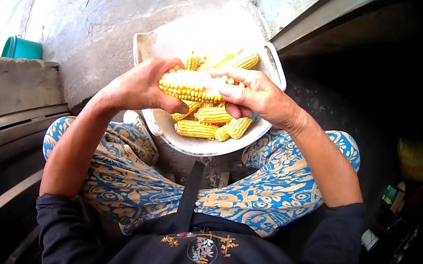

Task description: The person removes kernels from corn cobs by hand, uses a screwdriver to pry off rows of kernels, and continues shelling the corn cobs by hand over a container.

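Observation:
An ear of corn [191,86] lies sideways between my two hands, above a white basin. My left hand [145,82] grips its left end, thumb and fingers around it. At the other end my right hand [259,98] holds the corn, with the thumb pressed on the kernels. Part of the upper side looks pale, but glare hides the detail there. Below, several more yellow ears of corn [196,129] rest in the basin [167,138], and their husks are off.
The basin stands on the floor between my knees, which are in blue patterned trousers [130,169]. A green bucket [22,48] sits on a low ledge [7,82] at the left. To the right, in shadow, are a yellowish container [418,160] and small items.

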Tool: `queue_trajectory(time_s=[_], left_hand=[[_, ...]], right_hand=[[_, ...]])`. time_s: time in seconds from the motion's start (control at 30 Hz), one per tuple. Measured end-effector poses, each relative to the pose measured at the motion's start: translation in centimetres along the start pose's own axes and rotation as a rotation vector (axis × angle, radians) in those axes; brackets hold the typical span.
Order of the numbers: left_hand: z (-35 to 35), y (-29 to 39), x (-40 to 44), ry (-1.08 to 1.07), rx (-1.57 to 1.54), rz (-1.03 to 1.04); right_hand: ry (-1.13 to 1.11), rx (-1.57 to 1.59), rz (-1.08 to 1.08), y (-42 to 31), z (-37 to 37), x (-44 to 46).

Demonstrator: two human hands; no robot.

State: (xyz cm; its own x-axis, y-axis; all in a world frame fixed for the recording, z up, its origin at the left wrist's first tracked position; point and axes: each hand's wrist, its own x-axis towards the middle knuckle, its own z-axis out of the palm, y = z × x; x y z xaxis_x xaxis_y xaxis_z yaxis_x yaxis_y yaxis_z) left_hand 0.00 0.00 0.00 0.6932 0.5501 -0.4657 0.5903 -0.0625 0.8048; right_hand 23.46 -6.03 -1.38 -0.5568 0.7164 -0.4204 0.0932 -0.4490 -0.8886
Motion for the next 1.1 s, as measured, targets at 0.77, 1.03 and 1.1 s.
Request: queue_trajectory(time_s=[0.77, 1.03, 1.1], left_hand=[[2.7, -0.1, 0.6, -0.028, 0.021, 0.038], [2.8, -0.2, 0.6, -0.01, 0.076, 0.016], [3.0, 0.0, 0.8, -0.019, 0.037, 0.017]], right_hand=[[0.171, -0.662, -0.185, 0.9, 1.6, 0.9], [0.201, -0.398, -0.19, 1.3, 1.4, 1.3], [0.164, -0.583, -0.115, 0.8, 1.5, 1.1]])
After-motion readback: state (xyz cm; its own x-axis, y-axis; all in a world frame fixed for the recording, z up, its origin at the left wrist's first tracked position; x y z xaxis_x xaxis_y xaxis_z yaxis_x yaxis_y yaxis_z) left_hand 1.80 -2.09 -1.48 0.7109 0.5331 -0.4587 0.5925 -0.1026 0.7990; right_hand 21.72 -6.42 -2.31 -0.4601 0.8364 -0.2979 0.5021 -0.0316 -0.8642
